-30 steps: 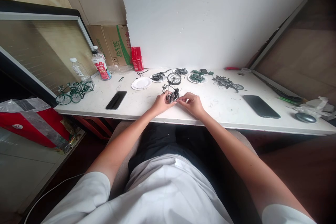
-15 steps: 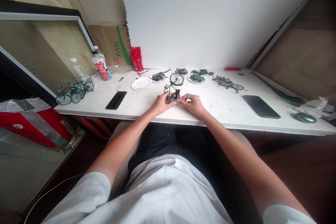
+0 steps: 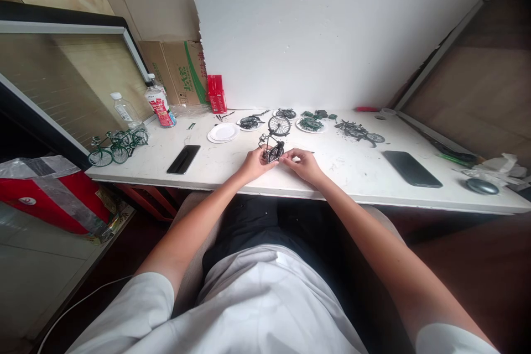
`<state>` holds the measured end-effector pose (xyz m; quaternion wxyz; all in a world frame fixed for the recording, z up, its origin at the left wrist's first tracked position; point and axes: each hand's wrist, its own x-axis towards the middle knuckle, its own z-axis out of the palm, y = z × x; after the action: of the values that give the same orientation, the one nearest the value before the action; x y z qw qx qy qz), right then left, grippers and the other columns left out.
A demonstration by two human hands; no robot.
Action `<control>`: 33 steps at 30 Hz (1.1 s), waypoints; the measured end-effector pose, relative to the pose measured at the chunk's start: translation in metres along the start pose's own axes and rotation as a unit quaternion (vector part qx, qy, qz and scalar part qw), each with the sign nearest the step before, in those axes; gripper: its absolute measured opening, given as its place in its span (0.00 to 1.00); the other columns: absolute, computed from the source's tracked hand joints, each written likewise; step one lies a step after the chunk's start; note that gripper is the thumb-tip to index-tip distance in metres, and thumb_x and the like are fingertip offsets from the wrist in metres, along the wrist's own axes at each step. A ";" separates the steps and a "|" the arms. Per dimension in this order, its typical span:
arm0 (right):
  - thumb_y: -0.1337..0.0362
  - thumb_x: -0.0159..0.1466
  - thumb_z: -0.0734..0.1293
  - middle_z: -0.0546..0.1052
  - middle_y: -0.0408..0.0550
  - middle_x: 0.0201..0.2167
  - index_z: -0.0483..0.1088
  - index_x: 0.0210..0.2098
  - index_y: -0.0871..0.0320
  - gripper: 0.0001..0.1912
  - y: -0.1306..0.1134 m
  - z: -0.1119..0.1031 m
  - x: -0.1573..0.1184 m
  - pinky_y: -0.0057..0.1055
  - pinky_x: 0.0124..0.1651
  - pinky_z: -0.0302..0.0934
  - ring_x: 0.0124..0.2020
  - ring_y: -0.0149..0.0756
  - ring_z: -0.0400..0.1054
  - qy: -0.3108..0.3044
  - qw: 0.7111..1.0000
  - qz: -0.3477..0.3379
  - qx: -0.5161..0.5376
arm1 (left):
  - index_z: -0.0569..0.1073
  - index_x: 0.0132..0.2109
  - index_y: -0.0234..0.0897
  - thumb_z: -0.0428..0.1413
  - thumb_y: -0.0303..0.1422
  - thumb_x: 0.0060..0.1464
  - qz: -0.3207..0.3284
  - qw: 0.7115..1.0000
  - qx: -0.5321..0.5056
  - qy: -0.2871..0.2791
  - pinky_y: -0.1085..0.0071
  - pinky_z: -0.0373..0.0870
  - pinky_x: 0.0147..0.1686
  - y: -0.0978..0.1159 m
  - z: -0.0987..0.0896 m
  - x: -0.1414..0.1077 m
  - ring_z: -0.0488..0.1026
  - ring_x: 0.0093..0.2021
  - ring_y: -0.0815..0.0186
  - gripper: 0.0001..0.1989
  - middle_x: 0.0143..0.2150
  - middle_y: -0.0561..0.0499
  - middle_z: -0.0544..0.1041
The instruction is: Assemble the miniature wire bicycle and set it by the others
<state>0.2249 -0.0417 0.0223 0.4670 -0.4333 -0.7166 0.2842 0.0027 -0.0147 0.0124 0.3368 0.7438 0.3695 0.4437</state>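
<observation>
A small black model bicycle (image 3: 270, 142) is tipped up above the front middle of the table, one spoked wheel (image 3: 279, 125) pointing away from me. My left hand (image 3: 258, 165) is closed around its near end. The fingers of my right hand (image 3: 301, 164) are pinched together at the bicycle's near right side; whether a tiny part sits between them is too small to make out. Beyond the bicycle, black parts (image 3: 251, 121) and green parts (image 3: 312, 122) lie on white paper plates.
Green model bicycles (image 3: 118, 146) stand at the table's left end, near two bottles (image 3: 160, 104). A phone (image 3: 183, 159) lies left of my hands. To the right are loose black parts (image 3: 360, 131), a dark flat slab (image 3: 412, 168) and a mouse (image 3: 482, 186). Stacked plates (image 3: 224, 132) sit behind.
Both hands and the black model bicycle stay almost where they were. The view has shifted very slightly; nothing else has visibly moved.
</observation>
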 end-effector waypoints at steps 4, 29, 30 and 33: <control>0.46 0.65 0.74 0.82 0.51 0.39 0.77 0.34 0.55 0.18 0.001 0.001 0.000 0.36 0.38 0.66 0.40 0.42 0.74 0.005 1.000 -0.006 0.008 | 0.74 0.53 0.35 0.70 0.41 0.53 0.003 1.000 -0.008 0.003 0.73 0.75 0.36 -0.001 0.001 0.000 0.80 0.35 0.66 0.25 0.41 0.46 0.83; 0.49 0.67 0.74 0.79 0.50 0.36 0.82 0.39 0.53 0.14 0.002 0.002 -0.001 0.36 0.33 0.64 0.36 0.41 0.72 0.039 0.996 -0.067 -0.031 | 0.71 0.55 0.36 0.73 0.39 0.50 -0.021 0.998 -0.061 0.020 0.71 0.77 0.39 -0.004 0.002 0.001 0.81 0.37 0.64 0.30 0.40 0.47 0.82; 0.49 0.68 0.73 0.79 0.49 0.35 0.82 0.40 0.52 0.14 0.002 0.002 -0.001 0.36 0.33 0.64 0.36 0.41 0.72 0.042 0.996 -0.075 -0.038 | 0.71 0.56 0.36 0.73 0.39 0.50 -0.025 0.997 -0.067 0.020 0.70 0.78 0.40 -0.004 0.002 0.001 0.81 0.38 0.64 0.30 0.40 0.47 0.82; 0.49 0.69 0.72 0.78 0.50 0.35 0.81 0.40 0.53 0.15 0.001 0.003 -0.001 0.36 0.33 0.65 0.36 0.40 0.72 0.039 0.994 -0.086 -0.058 | 0.71 0.56 0.36 0.73 0.38 0.50 -0.033 0.996 -0.075 0.017 0.69 0.79 0.41 -0.004 0.002 0.001 0.82 0.39 0.63 0.31 0.42 0.45 0.82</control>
<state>0.2230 -0.0421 0.0200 0.4913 -0.4073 -0.7476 0.1836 0.0038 -0.0120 0.0088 0.3996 0.6961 0.3648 0.4719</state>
